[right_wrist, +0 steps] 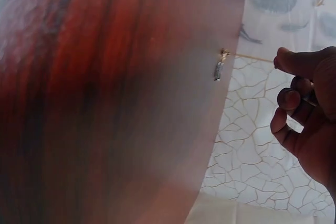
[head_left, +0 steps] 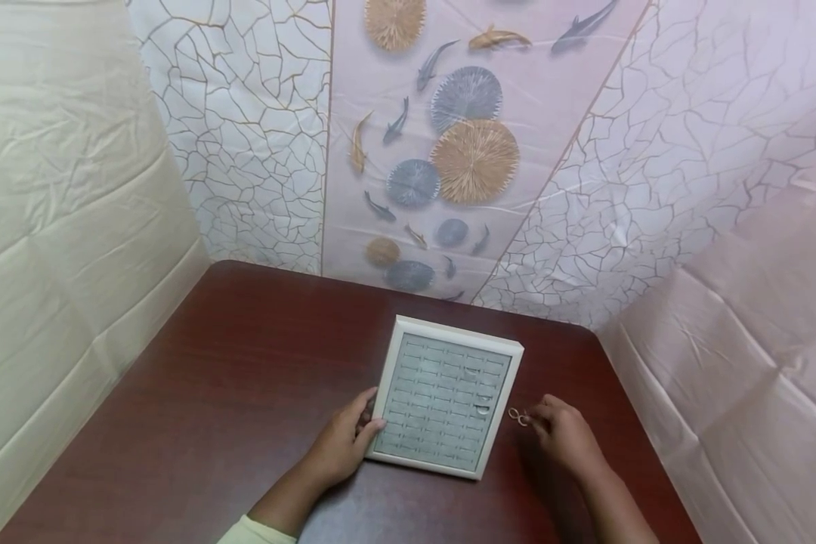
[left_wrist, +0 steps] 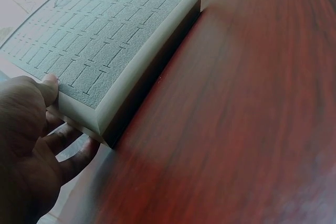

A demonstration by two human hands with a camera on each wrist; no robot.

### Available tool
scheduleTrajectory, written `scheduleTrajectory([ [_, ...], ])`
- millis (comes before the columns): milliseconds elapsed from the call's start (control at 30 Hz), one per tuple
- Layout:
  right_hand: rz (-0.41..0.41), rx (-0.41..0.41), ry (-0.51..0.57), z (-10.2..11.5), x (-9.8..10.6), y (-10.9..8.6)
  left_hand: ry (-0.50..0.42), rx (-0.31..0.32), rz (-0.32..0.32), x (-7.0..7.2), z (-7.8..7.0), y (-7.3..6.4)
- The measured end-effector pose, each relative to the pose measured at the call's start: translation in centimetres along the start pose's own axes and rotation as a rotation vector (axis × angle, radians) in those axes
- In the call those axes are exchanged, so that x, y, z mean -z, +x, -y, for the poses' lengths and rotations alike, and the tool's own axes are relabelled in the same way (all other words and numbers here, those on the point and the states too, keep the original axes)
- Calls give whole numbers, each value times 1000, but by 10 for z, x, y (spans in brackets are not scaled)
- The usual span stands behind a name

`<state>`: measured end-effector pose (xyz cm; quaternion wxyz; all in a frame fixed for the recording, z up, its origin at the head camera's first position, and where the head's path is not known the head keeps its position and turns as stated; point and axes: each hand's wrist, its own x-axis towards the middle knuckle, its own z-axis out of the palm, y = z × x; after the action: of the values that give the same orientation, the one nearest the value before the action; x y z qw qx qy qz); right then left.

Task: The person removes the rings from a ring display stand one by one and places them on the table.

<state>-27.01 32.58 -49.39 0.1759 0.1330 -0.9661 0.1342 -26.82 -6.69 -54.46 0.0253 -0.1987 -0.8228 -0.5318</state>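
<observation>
A ring display tray point(head_left: 442, 400) with a pale frame and grey slotted padding leans toward me over the dark red table. My left hand point(head_left: 343, 442) grips its left side, thumb on the front of the frame and fingers behind it, as the left wrist view also shows. A few rings point(head_left: 483, 404) sit in slots near the tray's right side. Just right of the tray, my right hand point(head_left: 567, 434) pinches a thin gold ring point(right_wrist: 251, 57) between thumb and fingertips. Seen edge-on in the right wrist view, the ring carries a small sparkling ornament point(right_wrist: 218, 71) at its far end.
The glossy reddish-brown table point(head_left: 245, 378) spreads around both hands. Behind it hangs a cloth point(head_left: 258, 151) printed with cracked lines, fish and round leaves. Pale cloth walls point(head_left: 61, 189) stand on the left and right sides.
</observation>
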Motion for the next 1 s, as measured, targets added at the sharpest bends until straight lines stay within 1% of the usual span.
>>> scheduleTrajectory([
  [167,106,-44,-42,-5,-8,2,28,-23,-20,1,0,0],
  [333,175,-68,-49,-8,-14,4,20,-19,-20,0,0,0],
  [433,208,-79,-48,-9,-18,5,34,-23,-23,0,1,0],
  [567,228,-74,-41,-10,-22,5,38,-24,-24,0,2,0],
  [700,226,-60,-34,-9,-25,5,24,-9,-13,0,1,0],
  [800,219,-55,-34,-7,-25,5,30,-7,-5,1,1,0],
  [1000,228,-78,-36,-6,-25,4,40,-11,-8,1,1,-1],
])
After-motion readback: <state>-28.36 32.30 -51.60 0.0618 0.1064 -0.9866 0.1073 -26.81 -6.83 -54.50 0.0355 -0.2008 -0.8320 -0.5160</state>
